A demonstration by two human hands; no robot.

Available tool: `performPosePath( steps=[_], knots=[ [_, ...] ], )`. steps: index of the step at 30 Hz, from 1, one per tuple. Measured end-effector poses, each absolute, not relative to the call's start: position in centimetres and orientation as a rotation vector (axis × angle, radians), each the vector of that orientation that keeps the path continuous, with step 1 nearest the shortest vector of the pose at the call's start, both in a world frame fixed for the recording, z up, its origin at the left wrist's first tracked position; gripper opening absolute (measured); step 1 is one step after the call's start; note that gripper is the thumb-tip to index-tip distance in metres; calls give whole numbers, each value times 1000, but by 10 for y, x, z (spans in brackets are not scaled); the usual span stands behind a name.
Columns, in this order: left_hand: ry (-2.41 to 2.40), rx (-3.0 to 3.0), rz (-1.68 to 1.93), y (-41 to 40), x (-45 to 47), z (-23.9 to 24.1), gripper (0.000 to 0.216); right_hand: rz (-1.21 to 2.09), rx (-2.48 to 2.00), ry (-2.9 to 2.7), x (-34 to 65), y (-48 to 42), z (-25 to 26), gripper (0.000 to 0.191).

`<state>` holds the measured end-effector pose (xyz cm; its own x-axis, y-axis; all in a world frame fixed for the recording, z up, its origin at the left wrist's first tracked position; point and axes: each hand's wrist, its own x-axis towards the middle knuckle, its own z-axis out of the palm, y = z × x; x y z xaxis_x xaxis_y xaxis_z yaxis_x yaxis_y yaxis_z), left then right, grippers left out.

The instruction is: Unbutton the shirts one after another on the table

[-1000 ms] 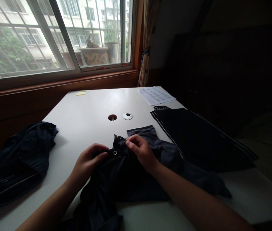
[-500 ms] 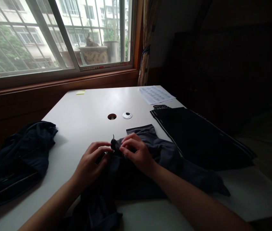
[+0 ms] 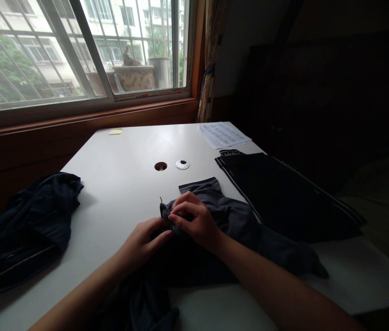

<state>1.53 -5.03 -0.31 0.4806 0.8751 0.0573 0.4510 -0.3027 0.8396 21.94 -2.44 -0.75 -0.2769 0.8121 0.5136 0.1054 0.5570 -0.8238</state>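
A dark navy garment (image 3: 235, 220) with a greyish inner side lies crumpled on the white table in front of me. My right hand (image 3: 194, 216) pinches a bunched edge of it between thumb and fingers. Close by on the left, my left hand (image 3: 151, 236) has its thumb and fingertips closed on the same edge, just below the right fingertips. A thin dark cord or thread end (image 3: 160, 200) sticks up from the bunched cloth. What lies between the fingertips is small and partly hidden.
Folded dark trousers with white stripes (image 3: 284, 197) lie on the right. Another crumpled dark garment (image 3: 32, 230) sits at the left edge. Printed sheets (image 3: 223, 134), a yellow note (image 3: 115, 131), a cable hole (image 3: 160, 166) and its round cover (image 3: 182, 164) are farther back on the table (image 3: 118, 170).
My left hand has moved right and slightly down, closing in on the cloth under the right fingertips. The bunched edge has shifted a little; my right hand has barely moved.
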Motion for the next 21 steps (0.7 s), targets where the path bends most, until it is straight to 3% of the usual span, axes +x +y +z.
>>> performPosePath(
  steps=[12,21],
  knots=[
    [1102,1796,729,-47,12,-1,26,838,-795,-1757,220,-23,-12,4],
    [1143,1753,811,-46,7,-3,26,660,-672,-2028,219,-28,-18,18]
  ],
)
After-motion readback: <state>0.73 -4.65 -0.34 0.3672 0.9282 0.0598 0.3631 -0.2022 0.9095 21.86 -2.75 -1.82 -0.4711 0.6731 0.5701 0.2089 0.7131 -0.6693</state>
